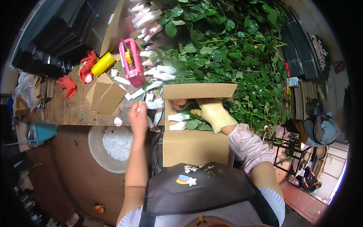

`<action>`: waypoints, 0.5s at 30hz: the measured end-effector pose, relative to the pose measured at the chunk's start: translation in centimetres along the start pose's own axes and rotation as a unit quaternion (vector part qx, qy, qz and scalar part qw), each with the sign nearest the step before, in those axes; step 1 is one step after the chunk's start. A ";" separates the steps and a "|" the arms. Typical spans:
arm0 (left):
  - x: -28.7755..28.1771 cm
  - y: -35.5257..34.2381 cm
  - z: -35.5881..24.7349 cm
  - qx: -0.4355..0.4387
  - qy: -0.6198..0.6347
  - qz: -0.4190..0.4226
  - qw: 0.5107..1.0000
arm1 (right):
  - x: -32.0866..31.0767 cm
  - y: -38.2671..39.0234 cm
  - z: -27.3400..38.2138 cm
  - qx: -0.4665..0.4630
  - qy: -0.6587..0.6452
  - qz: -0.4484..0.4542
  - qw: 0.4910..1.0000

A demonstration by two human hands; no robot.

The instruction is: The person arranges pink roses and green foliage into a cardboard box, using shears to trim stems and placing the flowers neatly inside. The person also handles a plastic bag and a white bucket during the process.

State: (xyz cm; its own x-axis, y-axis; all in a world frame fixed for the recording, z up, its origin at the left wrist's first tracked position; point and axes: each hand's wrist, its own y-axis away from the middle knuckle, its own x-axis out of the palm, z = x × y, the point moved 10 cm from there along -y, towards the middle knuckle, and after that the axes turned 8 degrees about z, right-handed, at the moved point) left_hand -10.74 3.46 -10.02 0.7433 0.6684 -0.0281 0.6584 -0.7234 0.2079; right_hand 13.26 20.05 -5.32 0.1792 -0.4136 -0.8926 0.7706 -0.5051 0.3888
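My left hand [137,116] is bare and raised over the bench's front edge, fingers pinched together next to some white mesh sleeves [154,104]. A small pale bit shows at its fingertips, too small to name. My right hand [216,115] wears a pale yellow glove and rests on leafy rose stems [196,125] inside a folded sheet of corrugated cardboard [195,145]. Its thumb points left, while the other fingertips are hidden. Two flower heads in white mesh sleeves [178,125] lie on the cardboard's left side, below a pinkish bloom [179,103].
A large heap of leafy stems [230,49] covers the bench beyond the cardboard. At left are a pink tape dispenser [137,80], cardboard pieces [107,96], a yellow roll [103,64] and red gloves [68,86]. A tub of white slips [97,159] stands below the bench edge.
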 end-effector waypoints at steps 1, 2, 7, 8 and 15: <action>0.0 0.2 -1.6 0.003 -0.036 0.037 0.999 | -1.5 0.6 0.7 -0.022 -0.061 0.028 0.998; 0.4 0.7 -2.7 0.007 -0.072 0.073 0.995 | -2.8 0.8 1.2 -0.015 -0.088 0.093 0.992; 6.4 3.3 -1.6 0.069 -0.278 0.221 0.932 | 0.1 0.1 0.7 0.031 0.075 0.081 0.993; 7.4 3.5 -0.6 0.039 -0.300 0.251 0.920 | 0.9 -0.1 0.5 0.036 0.091 0.071 0.993; 8.1 4.5 3.9 -0.171 -0.053 0.265 0.947 | 0.6 -0.3 0.9 0.073 0.098 0.069 0.990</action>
State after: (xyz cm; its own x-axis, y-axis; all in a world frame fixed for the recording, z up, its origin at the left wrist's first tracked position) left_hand -1.28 4.94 -13.15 0.9787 0.1916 0.0739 0.1253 -0.8424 0.5240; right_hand 12.59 19.30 -5.81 0.4035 -0.3391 -0.8498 0.6367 -0.5630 0.5269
